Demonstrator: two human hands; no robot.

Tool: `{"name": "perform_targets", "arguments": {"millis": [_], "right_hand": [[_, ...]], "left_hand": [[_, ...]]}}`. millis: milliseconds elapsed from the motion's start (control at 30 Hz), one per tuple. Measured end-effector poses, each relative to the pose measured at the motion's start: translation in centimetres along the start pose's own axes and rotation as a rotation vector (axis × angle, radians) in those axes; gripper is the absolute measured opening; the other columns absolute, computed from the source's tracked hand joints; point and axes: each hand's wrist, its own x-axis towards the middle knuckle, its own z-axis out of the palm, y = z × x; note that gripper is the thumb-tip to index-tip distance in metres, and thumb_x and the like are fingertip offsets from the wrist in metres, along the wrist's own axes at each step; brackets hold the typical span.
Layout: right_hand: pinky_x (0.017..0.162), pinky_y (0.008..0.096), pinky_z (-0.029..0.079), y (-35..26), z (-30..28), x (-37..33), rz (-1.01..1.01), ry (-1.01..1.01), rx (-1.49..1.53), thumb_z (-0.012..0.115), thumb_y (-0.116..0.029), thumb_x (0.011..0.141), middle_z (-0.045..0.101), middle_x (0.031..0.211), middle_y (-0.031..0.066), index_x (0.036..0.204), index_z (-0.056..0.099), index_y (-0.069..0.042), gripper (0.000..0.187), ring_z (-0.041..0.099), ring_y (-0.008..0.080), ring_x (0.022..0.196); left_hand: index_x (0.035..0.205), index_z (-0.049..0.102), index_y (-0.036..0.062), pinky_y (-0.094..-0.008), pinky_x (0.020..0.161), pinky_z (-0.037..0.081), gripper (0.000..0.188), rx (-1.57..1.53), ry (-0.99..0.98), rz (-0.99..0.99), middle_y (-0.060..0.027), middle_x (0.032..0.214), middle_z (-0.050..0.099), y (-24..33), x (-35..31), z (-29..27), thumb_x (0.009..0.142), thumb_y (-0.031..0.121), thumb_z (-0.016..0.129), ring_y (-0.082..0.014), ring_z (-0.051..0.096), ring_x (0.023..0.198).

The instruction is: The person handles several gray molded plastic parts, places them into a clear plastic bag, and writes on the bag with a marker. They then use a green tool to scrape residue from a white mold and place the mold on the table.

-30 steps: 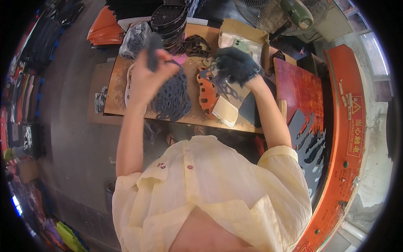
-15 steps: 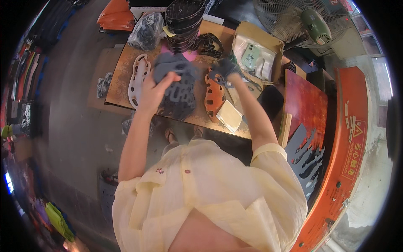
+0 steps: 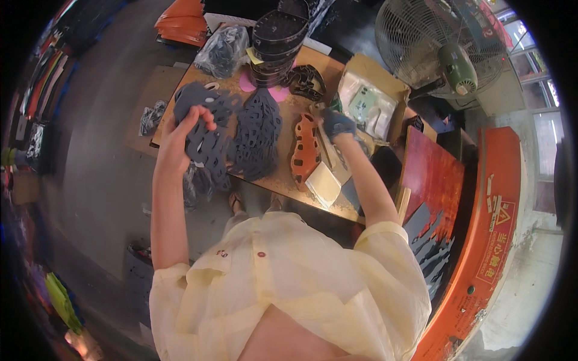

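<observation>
My left hand (image 3: 180,133) is closed on some dark grey cut-out pieces (image 3: 208,147) with many openings, held over the table's left edge. Beside them, a pile of similar grey cut-out pieces (image 3: 259,138) lies on the table. My right hand (image 3: 339,126) wears a dark bluish glove and is over the table's right part, beside a thin strip. Its fingers are blurred, so any grip is unclear. Left of it lies an orange-brown cut-out piece (image 3: 305,153) with holes along it. A pale square pad (image 3: 325,183) sits at the table's near edge.
Stacked black metal cutting moulds (image 3: 278,45) stand at the back of the table (image 3: 286,174), with a plastic-wrapped bundle (image 3: 223,53) to their left. A cardboard box (image 3: 394,81) is at the back right, before a large fan (image 3: 454,66). An orange machine beam (image 3: 497,198) bounds the right side.
My left hand has moved left with grey cut-out pieces, away from the pile beside it. The held pieces now cover where a pale cut-out piece showed. My right hand has shifted slightly right and nearer.
</observation>
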Motion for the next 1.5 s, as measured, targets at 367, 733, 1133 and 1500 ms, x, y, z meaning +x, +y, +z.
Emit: {"name": "perform_targets", "arguments": {"millis": [367,733,1133,1500], "right_hand": [[0.059,0.0278,0.048,-5.9,-22.9,-5.1,0.051,0.337,0.969,0.055,-0.017,0.08,0.064,0.073,0.0087,0.093,0.065,-0.002,0.022,0.061,0.0134,0.064],[0.067,0.0281,0.051,-17.6,-28.1,-5.5,-0.57,0.502,0.993,0.057,-0.013,0.086,0.065,0.097,0.0122,0.105,0.063,0.001,0.025,0.063,0.0186,0.079],[0.086,0.0299,0.048,-15.2,-28.6,-3.1,-0.653,0.273,1.124,0.076,-0.022,0.075,0.056,0.122,0.0112,0.128,0.048,-0.001,0.064,0.054,0.0175,0.108],[0.085,0.0356,0.045,-14.4,-24.2,-4.5,-1.025,0.426,0.782,0.064,-0.018,0.081,0.066,0.09,0.008,0.094,0.065,0.0,0.021,0.058,0.0217,0.092]], "left_hand": [[0.098,0.057,0.0014,-0.0274,0.07,0.05,0.027,0.088,-0.235,-0.007,-0.0087,0.094,0.061,4.8,3.5,6.5,0.09,0.027,0.06,-0.0152,0.06,0.082],[0.115,0.057,0.0021,-0.0244,0.078,0.049,0.046,0.294,-0.555,0.15,-0.0043,0.103,0.062,6.3,6.0,8.7,0.084,0.035,0.067,-0.0116,0.06,0.091],[0.09,0.059,-0.0011,-0.0266,0.069,0.049,0.018,0.493,-0.639,0.149,-0.0067,0.087,0.062,8.3,4.6,7.0,0.085,0.015,0.053,-0.0126,0.061,0.073],[0.104,0.062,0.0012,-0.0319,0.068,0.048,0.033,1.025,-0.675,0.41,-0.0069,0.081,0.065,8.0,3.5,9.8,0.08,0.024,0.06,-0.0209,0.063,0.07]]}}
